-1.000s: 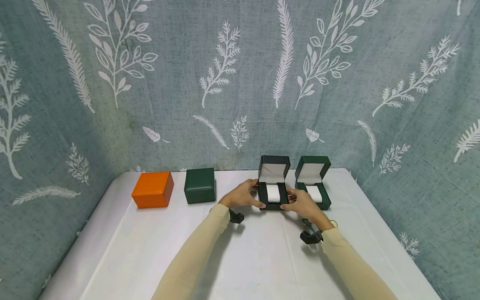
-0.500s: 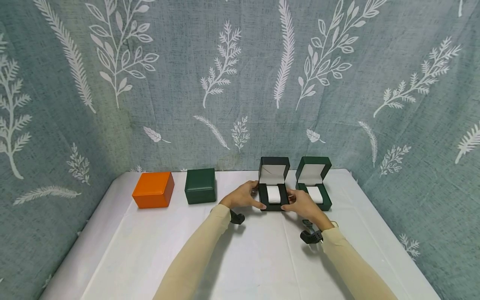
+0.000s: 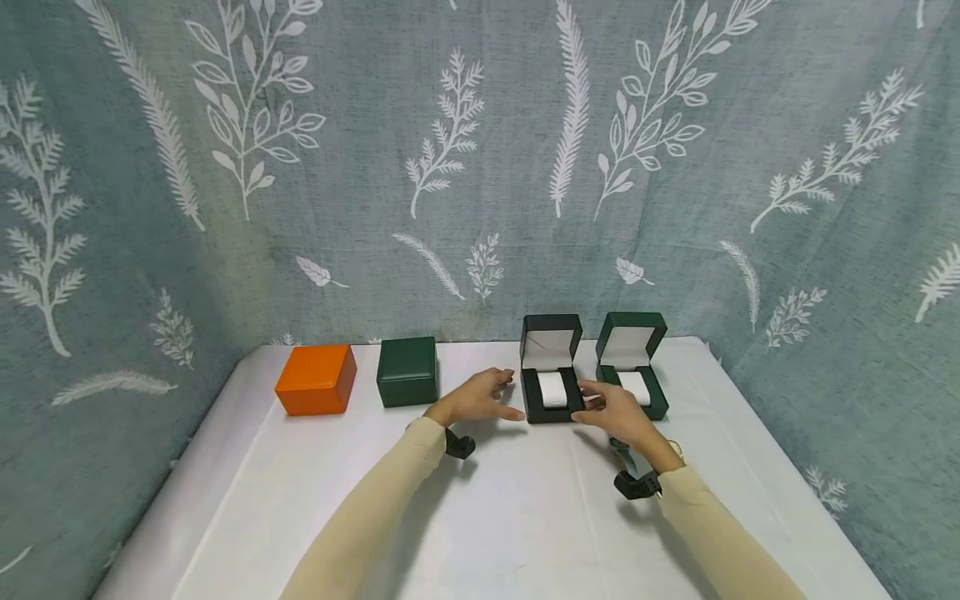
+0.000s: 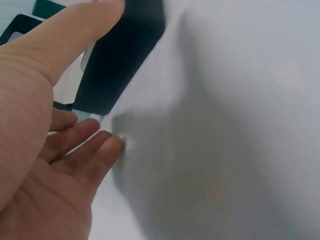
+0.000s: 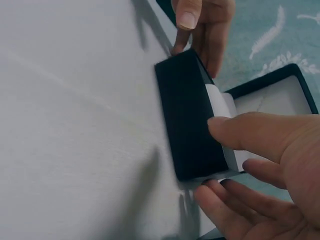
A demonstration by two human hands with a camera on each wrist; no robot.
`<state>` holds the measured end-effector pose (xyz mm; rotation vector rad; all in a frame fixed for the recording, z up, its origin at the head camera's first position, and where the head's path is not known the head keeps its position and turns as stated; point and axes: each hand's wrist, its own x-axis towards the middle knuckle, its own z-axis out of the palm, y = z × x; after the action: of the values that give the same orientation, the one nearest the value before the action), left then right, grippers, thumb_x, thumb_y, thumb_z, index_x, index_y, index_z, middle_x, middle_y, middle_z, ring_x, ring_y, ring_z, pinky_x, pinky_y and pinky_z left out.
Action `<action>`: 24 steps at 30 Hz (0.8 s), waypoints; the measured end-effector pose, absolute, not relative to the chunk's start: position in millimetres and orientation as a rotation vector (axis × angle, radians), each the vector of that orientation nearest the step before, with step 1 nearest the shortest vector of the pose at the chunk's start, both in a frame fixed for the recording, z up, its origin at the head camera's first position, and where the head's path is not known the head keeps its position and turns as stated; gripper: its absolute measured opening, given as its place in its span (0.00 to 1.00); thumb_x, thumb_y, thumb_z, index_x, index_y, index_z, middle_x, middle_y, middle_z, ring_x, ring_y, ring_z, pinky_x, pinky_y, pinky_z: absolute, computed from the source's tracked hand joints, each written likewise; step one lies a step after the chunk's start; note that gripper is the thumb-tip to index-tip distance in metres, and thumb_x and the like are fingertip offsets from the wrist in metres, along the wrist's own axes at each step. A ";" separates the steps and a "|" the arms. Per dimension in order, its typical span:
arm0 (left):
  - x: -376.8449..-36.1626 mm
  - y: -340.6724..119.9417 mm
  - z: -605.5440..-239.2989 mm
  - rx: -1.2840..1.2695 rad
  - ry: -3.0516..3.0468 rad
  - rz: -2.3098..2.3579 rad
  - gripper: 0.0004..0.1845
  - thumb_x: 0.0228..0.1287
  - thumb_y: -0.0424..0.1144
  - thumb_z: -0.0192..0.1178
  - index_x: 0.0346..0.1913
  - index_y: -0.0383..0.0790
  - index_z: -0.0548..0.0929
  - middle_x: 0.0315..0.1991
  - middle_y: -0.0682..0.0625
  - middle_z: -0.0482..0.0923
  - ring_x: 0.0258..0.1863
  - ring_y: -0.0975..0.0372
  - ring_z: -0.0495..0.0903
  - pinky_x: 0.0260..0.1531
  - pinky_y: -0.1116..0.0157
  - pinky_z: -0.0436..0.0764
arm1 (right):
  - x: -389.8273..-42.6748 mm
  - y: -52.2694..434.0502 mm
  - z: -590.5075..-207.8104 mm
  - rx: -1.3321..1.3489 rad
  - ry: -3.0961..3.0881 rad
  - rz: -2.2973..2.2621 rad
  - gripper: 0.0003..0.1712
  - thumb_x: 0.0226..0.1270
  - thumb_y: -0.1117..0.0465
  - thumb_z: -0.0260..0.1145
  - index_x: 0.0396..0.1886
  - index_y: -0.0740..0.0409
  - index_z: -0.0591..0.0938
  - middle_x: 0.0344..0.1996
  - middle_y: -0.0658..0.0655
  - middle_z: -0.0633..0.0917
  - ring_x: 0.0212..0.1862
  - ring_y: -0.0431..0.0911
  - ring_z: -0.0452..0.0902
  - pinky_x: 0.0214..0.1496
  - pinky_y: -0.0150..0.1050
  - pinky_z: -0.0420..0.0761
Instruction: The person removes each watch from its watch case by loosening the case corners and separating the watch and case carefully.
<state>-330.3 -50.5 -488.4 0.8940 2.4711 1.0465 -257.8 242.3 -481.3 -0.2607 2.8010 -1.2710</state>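
right now both hands sit at the near end of the black box [image 3: 552, 390], which stands open on the white tablecloth [image 3: 495, 508] with its lid upright and a white cushion [image 3: 551, 388] inside. the left hand [image 3: 480, 396] lies just left of the box with fingers loosely spread and nothing in its grasp; from the left wrist view its thumb reaches toward the box's dark side wall [image 4: 120, 60], though whether it touches is unclear. the right hand [image 3: 613, 408] is at the box's near right corner, fingers relaxed and gently extended; in the right wrist view its thumb [image 5: 250, 132] hovers over the cushion edge and its fingers [image 5: 235, 200] lie by the near corner, gripping nothing.

just right of the black box stands an open green box [image 3: 633, 375], lid up, with its own white cushion. further left a closed green box [image 3: 407, 372] and, beyond it, a closed orange box [image 3: 317, 379] rest in the same far row. behind the table hangs a grey-green cloth [image 3: 480, 150] printed with white leaves.
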 end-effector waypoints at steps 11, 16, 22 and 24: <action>-279.3 -80.0 -487.0 1.084 2.439 1.176 0.33 0.67 0.46 0.71 0.69 0.33 0.76 0.65 0.42 0.76 0.58 0.53 0.79 0.54 0.57 0.82 | -218.9 241.4 -483.3 -0.362 2.922 -1.326 0.30 0.65 0.60 0.76 0.66 0.63 0.81 0.59 0.66 0.81 0.52 0.55 0.84 0.49 0.45 0.86; -255.2 -92.6 -492.9 1.141 2.453 1.174 0.30 0.65 0.46 0.73 0.65 0.35 0.80 0.60 0.45 0.81 0.52 0.55 0.81 0.50 0.59 0.83 | -202.6 235.6 -485.1 -0.447 2.941 -1.400 0.27 0.63 0.64 0.77 0.61 0.64 0.83 0.54 0.65 0.82 0.50 0.55 0.84 0.50 0.42 0.86; -232.5 -111.6 -502.4 1.134 2.494 1.152 0.29 0.64 0.49 0.74 0.63 0.39 0.82 0.56 0.50 0.82 0.48 0.59 0.81 0.46 0.65 0.83 | -182.9 227.4 -490.4 -0.642 2.867 -1.467 0.26 0.62 0.66 0.77 0.60 0.64 0.83 0.52 0.65 0.83 0.48 0.55 0.85 0.49 0.37 0.86; -225.7 -117.2 -504.3 1.147 2.507 1.155 0.29 0.63 0.49 0.74 0.63 0.39 0.82 0.55 0.50 0.82 0.48 0.59 0.81 0.45 0.65 0.82 | -176.8 224.5 -491.1 -0.684 2.841 -1.481 0.27 0.62 0.66 0.78 0.60 0.64 0.83 0.52 0.65 0.83 0.48 0.55 0.85 0.49 0.37 0.86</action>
<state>-225.7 -117.2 -504.3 1.1466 2.5068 1.1548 -176.8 224.5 -491.1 -0.6843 2.8414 -1.4808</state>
